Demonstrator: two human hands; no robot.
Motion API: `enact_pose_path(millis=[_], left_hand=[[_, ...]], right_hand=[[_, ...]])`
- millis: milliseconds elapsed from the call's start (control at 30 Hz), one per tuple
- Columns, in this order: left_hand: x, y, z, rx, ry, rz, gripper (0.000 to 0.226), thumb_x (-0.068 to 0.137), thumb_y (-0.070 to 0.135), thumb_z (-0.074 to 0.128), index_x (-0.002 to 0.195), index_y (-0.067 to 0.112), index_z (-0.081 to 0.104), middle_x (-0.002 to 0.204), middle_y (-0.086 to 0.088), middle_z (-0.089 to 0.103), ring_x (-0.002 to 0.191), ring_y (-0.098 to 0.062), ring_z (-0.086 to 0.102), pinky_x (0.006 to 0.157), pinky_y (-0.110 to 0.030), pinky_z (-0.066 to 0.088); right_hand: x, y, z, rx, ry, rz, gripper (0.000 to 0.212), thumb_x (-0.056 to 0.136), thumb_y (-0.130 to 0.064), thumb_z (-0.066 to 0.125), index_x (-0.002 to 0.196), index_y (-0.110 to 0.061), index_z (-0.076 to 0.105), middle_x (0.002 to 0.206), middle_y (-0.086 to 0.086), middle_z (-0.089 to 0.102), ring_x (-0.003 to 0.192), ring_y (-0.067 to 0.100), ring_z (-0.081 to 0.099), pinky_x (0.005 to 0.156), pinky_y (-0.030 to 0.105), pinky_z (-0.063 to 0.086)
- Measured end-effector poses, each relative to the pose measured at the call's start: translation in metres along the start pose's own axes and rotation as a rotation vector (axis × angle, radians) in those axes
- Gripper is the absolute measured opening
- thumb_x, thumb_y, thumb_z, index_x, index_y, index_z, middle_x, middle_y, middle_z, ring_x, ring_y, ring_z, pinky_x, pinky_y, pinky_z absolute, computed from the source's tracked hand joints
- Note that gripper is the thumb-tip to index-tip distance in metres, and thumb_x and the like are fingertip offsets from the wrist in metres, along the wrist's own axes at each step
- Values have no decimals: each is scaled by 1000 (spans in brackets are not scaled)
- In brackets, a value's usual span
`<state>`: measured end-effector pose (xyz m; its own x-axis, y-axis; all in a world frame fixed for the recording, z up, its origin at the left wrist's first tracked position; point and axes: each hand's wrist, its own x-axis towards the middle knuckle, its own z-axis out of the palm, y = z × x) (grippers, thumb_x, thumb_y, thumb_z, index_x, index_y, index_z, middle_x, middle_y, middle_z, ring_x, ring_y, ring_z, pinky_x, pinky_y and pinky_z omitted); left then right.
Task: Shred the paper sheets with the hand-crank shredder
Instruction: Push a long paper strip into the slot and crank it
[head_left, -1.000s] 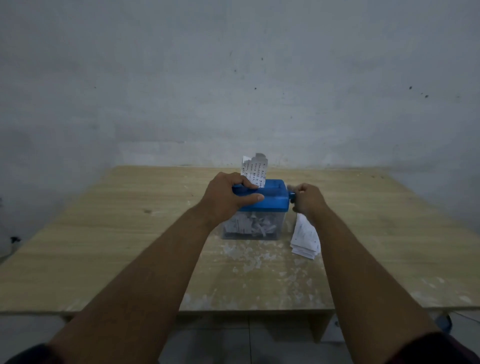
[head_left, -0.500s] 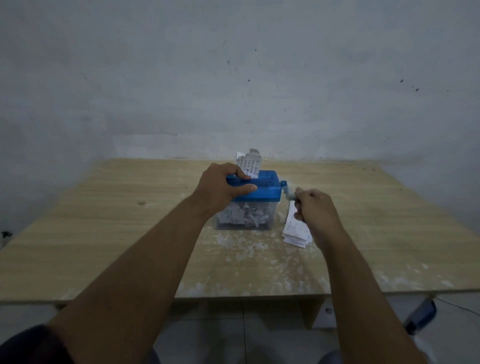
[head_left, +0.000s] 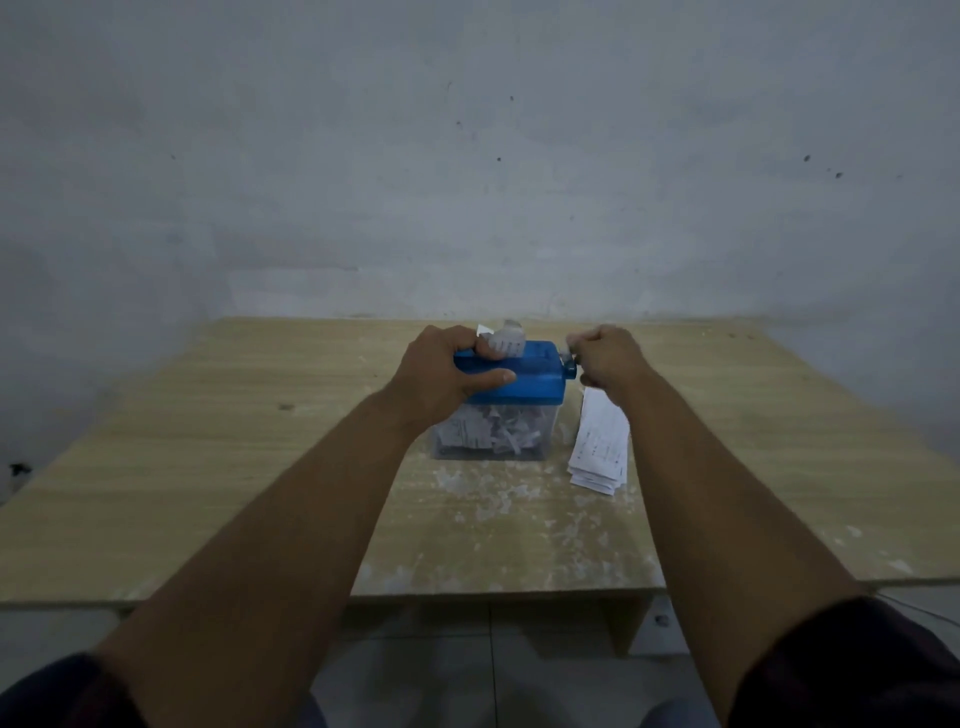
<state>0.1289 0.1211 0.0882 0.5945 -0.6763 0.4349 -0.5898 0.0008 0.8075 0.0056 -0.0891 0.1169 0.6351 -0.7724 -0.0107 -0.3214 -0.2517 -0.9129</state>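
While left hand (head_left: 441, 382) grips the shredder (head_left: 540, 383), right hand (head_left: 610, 356) grips the blurred, mostly hidden crank (head_left: 570, 359).

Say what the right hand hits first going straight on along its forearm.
Probably the right end of the blue shredder lid; the right hand grips the crank just beside it. Depth is unclear from one view.

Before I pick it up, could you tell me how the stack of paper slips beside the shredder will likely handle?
The stack of paper slips looks thin, so probably light and floppy. Its near edges are fanned and seemingly unbound, so pushing may slide the sheets apart.
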Motion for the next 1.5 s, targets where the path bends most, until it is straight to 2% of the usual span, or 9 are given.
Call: enact_pose_path(millis=[167,300,433,633,767,1033,1300,1367,1500], left_hand=[[0,-4,2,-46,13,10,22,77,25,96,90,18,79,103,8,78,97,-2,73,85,-21,61],[1,-4,2,-6,14,10,23,76,31,96,91,25,80,106,11,78,99,-3,73,87,-27,62],[4,-5,2,-26,-3,-13,25,76,33,97,91,25,79,113,9,77,107,-7,72,90,-31,63],[3,-2,0,-5,-18,-5,24,77,30,96,95,23,81,116,12,76,108,-1,70,90,-22,61],[1,1,-1,-32,-43,6,23,77,27,96,93,35,81,116,17,75,107,4,69,88,-14,57],[5,-4,-2,17,-28,-16,27,75,31,97,98,32,82,127,12,73,114,-6,69,97,-29,61],[1,0,-3,15,-43,-10,23,78,42,93,97,32,83,126,17,73,111,4,68,88,-12,56],[1,-1,0,1,-8,7,21,78,45,92,93,32,83,123,15,74,108,5,68,86,-14,57],[-1,0,3,-31,15,4,20,76,46,93,89,33,83,121,15,75,109,1,70,87,-17,59]], right_hand=[[-14,53,17,45,-20,127,19,103,-6,53,88,-3,64,82,15,62,62,22,52,57,35,46],[-47,76,20,108,42,106,29,103,-28,55,81,-11,64,73,9,61,62,23,54,63,40,49],[-81,64,8,135,181,-4,34,102,-32,59,90,-1,64,75,9,62,67,23,58,77,51,60],[-84,10,-18,273,138,-124,17,106,-20,54,106,-12,69,91,-1,67,76,14,58,69,30,52],[-55,-5,-21,212,132,-178,19,106,-25,57,110,-11,68,97,0,69,81,15,63,67,28,55],[1,-27,-16,130,12,-148,25,104,-34,63,102,-9,65,90,9,67,71,18,54,66,34,53],[7,32,9,55,-138,129,17,103,-6,49,89,-8,56,73,9,50,60,20,44,58,37,41],[-7,56,16,147,-116,173,16,103,-5,47,89,-5,56,69,10,45,57,20,39,56,37,36],[-43,81,18,159,40,77,24,103,-26,56,85,-13,64,72,6,60,61,21,54,65,40,52]])
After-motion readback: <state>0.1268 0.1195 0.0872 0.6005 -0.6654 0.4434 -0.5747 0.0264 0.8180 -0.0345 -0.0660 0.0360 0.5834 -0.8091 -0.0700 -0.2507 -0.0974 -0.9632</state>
